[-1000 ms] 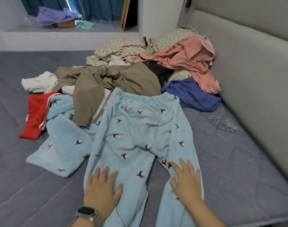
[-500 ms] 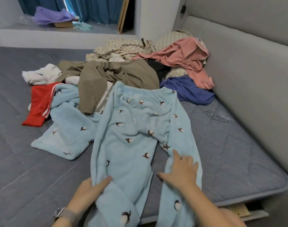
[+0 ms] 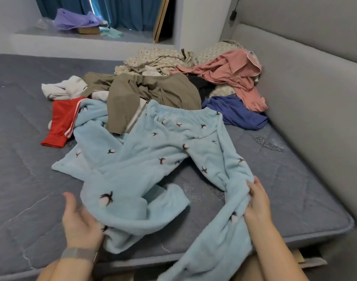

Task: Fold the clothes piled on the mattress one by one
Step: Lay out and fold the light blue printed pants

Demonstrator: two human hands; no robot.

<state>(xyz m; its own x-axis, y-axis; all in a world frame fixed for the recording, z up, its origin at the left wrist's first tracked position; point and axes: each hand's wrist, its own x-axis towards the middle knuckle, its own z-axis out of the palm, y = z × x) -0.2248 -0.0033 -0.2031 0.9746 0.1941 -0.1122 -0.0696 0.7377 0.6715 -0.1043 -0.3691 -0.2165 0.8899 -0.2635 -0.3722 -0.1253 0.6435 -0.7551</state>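
Pants (image 3: 173, 138) lying on mattress (image 3: 21, 118), waistband far from us against pile (image 3: 157, 88), legs running back toward us, so long axis near-to-far. We are gripping right leg with right hand (image 3: 256, 201), fingers curled into fleece. We are cupping left hand (image 3: 80, 222) under left leg's bunched cuff, thumb up; firm grip or not, we cannot tell. Both hands sitting at cuff end, left leg crumpled inward; fold likely carrying one leg across onto other.

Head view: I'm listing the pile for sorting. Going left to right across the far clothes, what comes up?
White garment → red garment with white stripes → olive-brown garment → dark blue garment → pink garment against the grey padded side.
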